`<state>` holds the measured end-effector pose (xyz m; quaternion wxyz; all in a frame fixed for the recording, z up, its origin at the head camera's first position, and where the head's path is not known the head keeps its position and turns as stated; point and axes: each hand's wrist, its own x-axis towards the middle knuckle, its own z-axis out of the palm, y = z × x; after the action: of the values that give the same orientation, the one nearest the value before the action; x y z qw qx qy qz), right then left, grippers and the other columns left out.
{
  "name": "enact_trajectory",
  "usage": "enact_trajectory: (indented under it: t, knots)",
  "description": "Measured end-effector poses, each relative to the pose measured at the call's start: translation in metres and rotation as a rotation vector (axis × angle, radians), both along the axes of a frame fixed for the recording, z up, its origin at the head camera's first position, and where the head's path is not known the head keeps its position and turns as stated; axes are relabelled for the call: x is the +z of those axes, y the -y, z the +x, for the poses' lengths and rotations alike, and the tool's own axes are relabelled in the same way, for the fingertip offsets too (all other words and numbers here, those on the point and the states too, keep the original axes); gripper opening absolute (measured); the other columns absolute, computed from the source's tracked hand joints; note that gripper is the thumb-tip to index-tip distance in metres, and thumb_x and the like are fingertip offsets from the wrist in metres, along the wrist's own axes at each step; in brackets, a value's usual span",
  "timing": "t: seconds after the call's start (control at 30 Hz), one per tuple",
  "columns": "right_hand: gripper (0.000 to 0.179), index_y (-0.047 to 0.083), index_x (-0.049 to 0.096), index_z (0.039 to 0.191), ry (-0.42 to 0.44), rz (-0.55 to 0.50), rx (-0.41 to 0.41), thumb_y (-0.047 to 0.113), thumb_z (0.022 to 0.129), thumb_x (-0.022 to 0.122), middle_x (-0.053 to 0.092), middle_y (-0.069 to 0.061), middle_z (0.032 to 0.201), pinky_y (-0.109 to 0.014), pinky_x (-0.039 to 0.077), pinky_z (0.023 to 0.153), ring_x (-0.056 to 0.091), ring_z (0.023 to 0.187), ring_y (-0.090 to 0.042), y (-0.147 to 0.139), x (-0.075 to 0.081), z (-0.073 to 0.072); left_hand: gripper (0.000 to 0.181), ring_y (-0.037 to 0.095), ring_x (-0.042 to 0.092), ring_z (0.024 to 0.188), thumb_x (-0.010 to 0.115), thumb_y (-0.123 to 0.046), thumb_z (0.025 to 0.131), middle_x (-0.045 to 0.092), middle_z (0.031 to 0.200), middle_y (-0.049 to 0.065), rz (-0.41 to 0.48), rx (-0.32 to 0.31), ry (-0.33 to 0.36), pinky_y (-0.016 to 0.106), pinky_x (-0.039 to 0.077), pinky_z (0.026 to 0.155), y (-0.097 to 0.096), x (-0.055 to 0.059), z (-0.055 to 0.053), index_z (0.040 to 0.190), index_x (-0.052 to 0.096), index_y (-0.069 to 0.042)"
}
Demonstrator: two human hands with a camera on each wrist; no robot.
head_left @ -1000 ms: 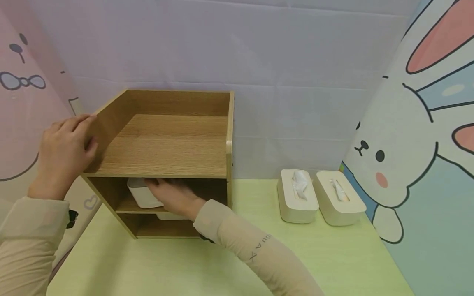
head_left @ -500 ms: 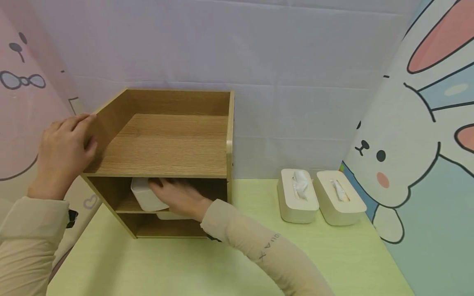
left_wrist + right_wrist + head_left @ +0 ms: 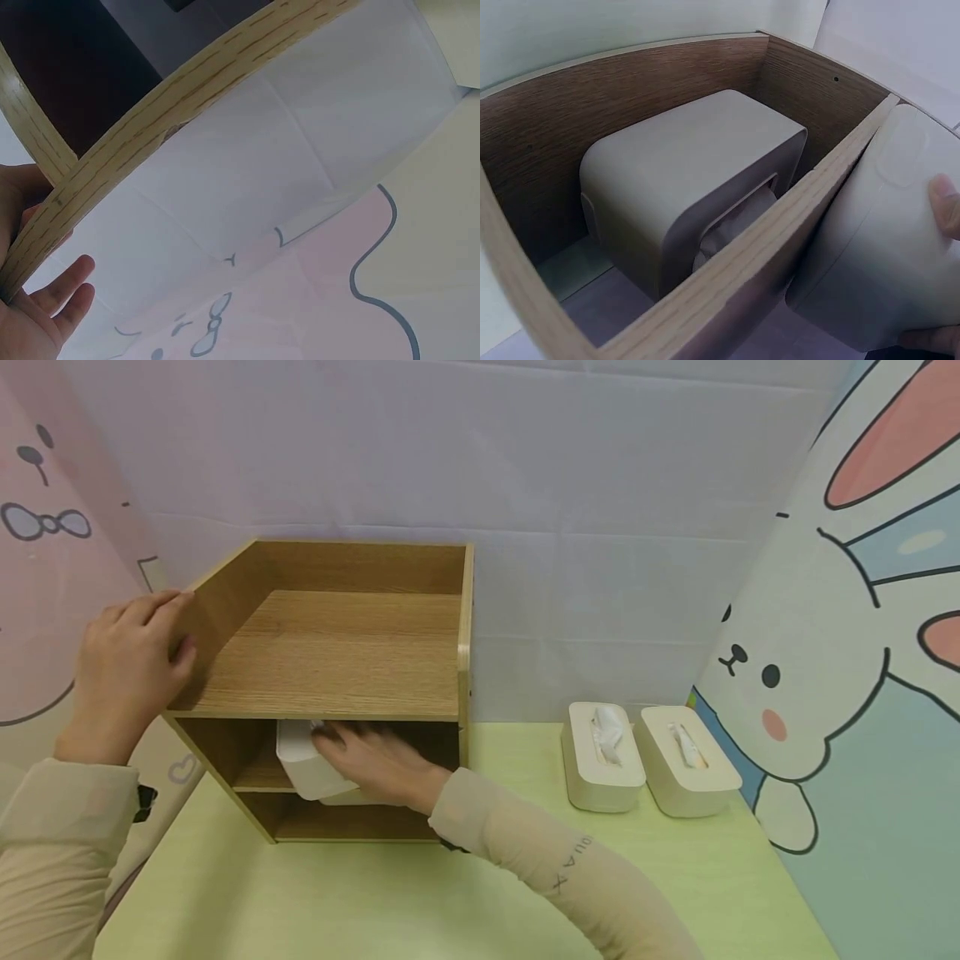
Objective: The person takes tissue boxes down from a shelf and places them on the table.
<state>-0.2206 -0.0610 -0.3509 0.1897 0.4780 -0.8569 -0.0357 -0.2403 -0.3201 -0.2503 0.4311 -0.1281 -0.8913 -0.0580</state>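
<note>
Green surface carries, right of frame, two boxes; my left hand grips the shelf, my right hand the third box, halfway out; the fourth box seems undone.

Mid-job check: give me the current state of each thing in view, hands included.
Wooden shelf: upright on the green table
Left hand: gripping the shelf's left side panel
Right hand: gripping a tissue box
Held tissue box: in the middle compartment, front end past the board's edge
Lower tissue box: in the bottom compartment, tissue showing
Left table box: upright, tissue poking up
Right table box: upright, tissue showing
</note>
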Motion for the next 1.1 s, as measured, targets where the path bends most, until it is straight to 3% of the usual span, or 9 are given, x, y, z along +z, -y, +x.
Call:
enact_trajectory:
  t: [0.2,0.5,0.83,1.1]
  knots:
    - [0.047,0.01,0.036,0.131,-0.128,-0.023,0.055,0.014,0.088,0.054,0.045,-0.007,0.132,-0.015,0.043,0.048,0.055,0.083,-0.012,-0.008,-0.002,0.003,0.041,0.047,0.05,0.099,0.057,-0.003,0.076,0.059,0.114,0.022,0.006,0.006,0.009,0.063,0.039,0.078,-0.001,0.001,0.001,0.116,0.057,0.0]
    - [0.058,0.014,0.035,0.132,-0.111,0.039,0.074,0.01,0.08,0.06,0.043,-0.007,0.133,-0.015,0.044,0.051,0.056,0.096,-0.018,-0.022,0.003,0.014,0.041,0.047,0.05,0.099,0.057,-0.002,0.076,0.059,0.114,0.023,0.009,0.004,0.007,0.062,0.039,0.079,-0.002,0.002,0.001,0.116,0.057,0.0]
    - [0.053,0.015,0.036,0.132,-0.21,0.078,0.144,0.013,0.083,0.056,0.044,-0.009,0.13,-0.029,0.053,0.081,0.047,0.119,-0.029,-0.04,0.003,0.025,0.04,0.046,0.05,0.098,0.057,-0.002,0.076,0.059,0.113,0.023,0.011,-0.008,-0.001,0.06,0.039,0.081,-0.002,0.001,0.002,0.116,0.057,0.0]
    - [0.054,0.017,0.035,0.135,-0.233,0.133,0.19,0.012,0.086,0.054,0.043,-0.009,0.134,-0.043,0.041,0.102,0.036,0.131,-0.034,-0.055,0.004,0.033,0.041,0.047,0.05,0.097,0.057,-0.002,0.075,0.059,0.113,0.023,0.009,-0.004,-0.004,0.06,0.039,0.081,-0.001,0.0,0.001,0.116,0.058,0.0]
